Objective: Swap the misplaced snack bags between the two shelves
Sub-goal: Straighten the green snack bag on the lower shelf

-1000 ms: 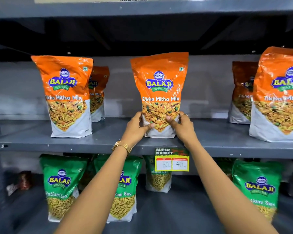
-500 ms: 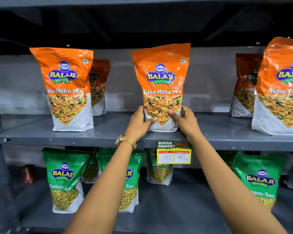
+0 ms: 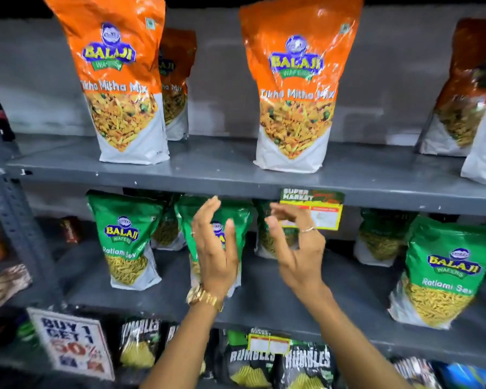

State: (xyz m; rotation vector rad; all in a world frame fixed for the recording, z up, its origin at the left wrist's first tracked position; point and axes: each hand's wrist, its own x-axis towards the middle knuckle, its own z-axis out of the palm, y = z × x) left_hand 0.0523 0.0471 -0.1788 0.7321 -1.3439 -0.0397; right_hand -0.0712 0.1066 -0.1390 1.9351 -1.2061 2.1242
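Fingers (image 3: 275, 217) of both hands spread, grasping nothing, below the upper shelf edge (image 3: 236, 186), facing a green bag (image 3: 236, 217).

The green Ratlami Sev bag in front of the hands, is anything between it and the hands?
Nothing visible. Both the left hand and right hand hover open before the green Ratlami Sev bag on the middle shelf.
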